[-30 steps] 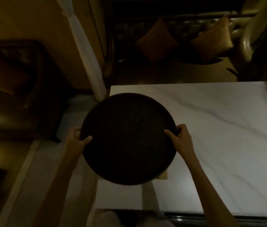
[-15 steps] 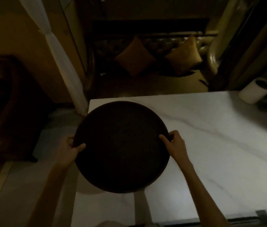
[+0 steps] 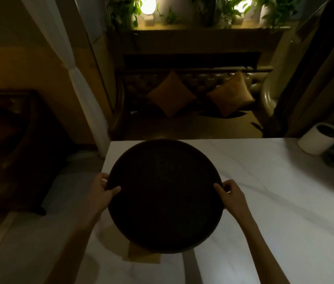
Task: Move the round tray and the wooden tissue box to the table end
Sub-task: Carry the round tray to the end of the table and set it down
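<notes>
A dark round tray [image 3: 165, 195] is held level over the left end of the white marble table [image 3: 274, 201]. My left hand [image 3: 101, 191] grips its left rim with the thumb on top. On the opposite side my right hand [image 3: 230, 193] grips the right rim the same way. A tan wooden piece [image 3: 143, 256], possibly the wooden tissue box, peeks out under the tray's near edge; most of it is hidden by the tray.
A white cylindrical container [image 3: 318, 141] stands at the table's far right. Beyond the far edge is a dark sofa with two orange cushions [image 3: 171, 96]. A white curtain [image 3: 76, 78] hangs at the left. The table's left edge runs just under my left hand.
The view has tilted up, showing plants and a lamp. The tray, still in both hands, now sits further over the table, its far rim near the table's far edge.
</notes>
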